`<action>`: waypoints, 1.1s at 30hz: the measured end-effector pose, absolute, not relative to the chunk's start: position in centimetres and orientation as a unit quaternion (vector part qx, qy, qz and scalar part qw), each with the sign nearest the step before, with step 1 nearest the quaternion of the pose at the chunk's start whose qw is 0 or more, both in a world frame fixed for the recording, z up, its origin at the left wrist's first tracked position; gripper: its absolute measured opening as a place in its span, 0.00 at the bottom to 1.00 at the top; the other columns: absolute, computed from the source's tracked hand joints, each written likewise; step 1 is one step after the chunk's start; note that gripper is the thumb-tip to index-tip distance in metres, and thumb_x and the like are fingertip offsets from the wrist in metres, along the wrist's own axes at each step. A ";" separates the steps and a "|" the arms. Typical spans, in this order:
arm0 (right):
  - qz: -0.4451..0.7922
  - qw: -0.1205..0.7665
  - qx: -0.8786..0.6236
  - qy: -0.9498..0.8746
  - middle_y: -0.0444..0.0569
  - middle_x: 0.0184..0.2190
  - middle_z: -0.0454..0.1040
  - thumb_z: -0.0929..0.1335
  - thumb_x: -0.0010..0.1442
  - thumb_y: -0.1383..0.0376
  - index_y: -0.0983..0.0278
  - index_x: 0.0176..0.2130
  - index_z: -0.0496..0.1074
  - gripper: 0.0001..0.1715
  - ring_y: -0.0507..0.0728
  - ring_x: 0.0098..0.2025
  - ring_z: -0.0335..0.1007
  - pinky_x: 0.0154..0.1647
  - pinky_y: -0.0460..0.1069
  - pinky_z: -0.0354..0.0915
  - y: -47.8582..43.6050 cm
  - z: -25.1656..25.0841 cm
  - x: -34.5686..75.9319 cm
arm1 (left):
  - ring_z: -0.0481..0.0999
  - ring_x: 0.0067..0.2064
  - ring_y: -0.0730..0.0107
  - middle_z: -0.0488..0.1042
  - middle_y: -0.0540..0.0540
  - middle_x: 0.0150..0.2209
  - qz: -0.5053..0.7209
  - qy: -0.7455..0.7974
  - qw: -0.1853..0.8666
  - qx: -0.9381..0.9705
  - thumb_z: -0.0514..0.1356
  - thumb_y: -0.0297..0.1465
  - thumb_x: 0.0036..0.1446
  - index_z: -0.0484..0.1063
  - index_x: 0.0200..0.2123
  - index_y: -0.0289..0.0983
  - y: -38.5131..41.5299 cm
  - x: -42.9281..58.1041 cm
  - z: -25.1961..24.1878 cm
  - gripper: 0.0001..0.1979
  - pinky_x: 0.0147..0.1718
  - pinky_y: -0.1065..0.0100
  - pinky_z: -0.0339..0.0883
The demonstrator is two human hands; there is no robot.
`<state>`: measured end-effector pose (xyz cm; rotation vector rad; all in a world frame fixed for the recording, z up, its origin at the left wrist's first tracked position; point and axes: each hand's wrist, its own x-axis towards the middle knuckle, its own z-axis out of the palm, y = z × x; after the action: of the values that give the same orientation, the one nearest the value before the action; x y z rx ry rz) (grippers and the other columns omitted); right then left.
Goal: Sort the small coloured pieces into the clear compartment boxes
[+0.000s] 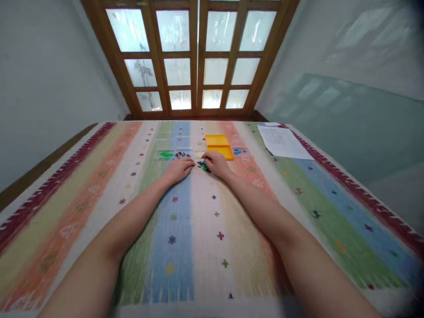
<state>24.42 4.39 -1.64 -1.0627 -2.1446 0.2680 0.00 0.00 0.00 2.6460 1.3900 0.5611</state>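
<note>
A small heap of mixed green, blue and dark pieces [203, 166] lies on the striped tablecloth between my hands. My right hand [216, 163] is beside and partly over it, fingers curled together; what they may hold is too small to make out. Left of the heap, my left hand [179, 170] rests with fingers bent and pressed together, their tips hidden. Just beyond it, a clear tray holds green pieces [165, 154] and dark brown pieces [181, 155]. Blue pieces [239, 151] sit in a clear compartment right of an open yellow box [221, 152].
A printed white sheet [283, 141] lies at the right of the striped tablecloth [202, 247], with another paper [272, 124] behind it. Wooden glazed doors [198, 57] stand past the table's far edge, and walls rise on both sides.
</note>
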 end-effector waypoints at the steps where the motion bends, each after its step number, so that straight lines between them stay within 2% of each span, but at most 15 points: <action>1: 0.104 0.356 -0.413 -0.832 0.49 0.38 0.79 0.68 0.66 0.70 0.61 0.41 0.78 0.09 0.59 0.42 0.72 0.45 0.51 0.63 4.4 -1.6 24.4 | 0.79 0.56 0.58 0.78 0.47 0.59 0.186 0.456 0.055 0.869 0.54 0.34 0.70 0.81 0.54 0.43 0.0 -0.1 0.0 0.18 0.55 0.59 0.74; 6: 0.114 0.356 -0.413 -0.831 0.50 0.38 0.79 0.67 0.66 0.69 0.61 0.41 0.79 0.09 0.60 0.42 0.72 0.45 0.52 0.63 4.5 -1.6 24.3 | 0.78 0.58 0.59 0.78 0.47 0.59 0.185 0.455 0.059 0.869 0.54 0.33 0.71 0.81 0.53 0.43 0.2 -0.3 0.0 0.17 0.57 0.59 0.72; 15: 0.124 0.356 -0.415 -0.828 0.50 0.38 0.79 0.67 0.66 0.69 0.61 0.41 0.78 0.09 0.59 0.42 0.72 0.46 0.52 0.63 4.1 -1.2 24.3 | 0.79 0.56 0.59 0.80 0.45 0.56 0.192 0.444 0.035 0.874 0.51 0.36 0.74 0.81 0.53 0.42 0.0 -0.1 0.3 0.19 0.55 0.60 0.72; 24: 0.118 0.361 -0.408 -0.830 0.50 0.37 0.79 0.67 0.66 0.68 0.61 0.41 0.78 0.09 0.59 0.41 0.72 0.44 0.52 0.63 4.2 -1.3 24.3 | 0.80 0.54 0.59 0.81 0.45 0.55 0.185 0.430 0.050 0.882 0.54 0.33 0.71 0.82 0.52 0.42 0.2 -0.3 0.3 0.17 0.55 0.59 0.72; 33: 0.124 0.354 -0.410 -0.832 0.50 0.38 0.79 0.67 0.66 0.68 0.61 0.42 0.79 0.09 0.59 0.41 0.72 0.45 0.52 0.63 4.1 -1.2 24.3 | 0.79 0.54 0.60 0.81 0.44 0.53 0.199 0.406 0.058 0.890 0.52 0.34 0.73 0.82 0.51 0.41 0.2 -0.3 0.3 0.18 0.56 0.59 0.72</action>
<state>24.26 4.07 -1.23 -1.0599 -2.1500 0.3217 -0.34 0.18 0.31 2.6973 1.2309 0.6021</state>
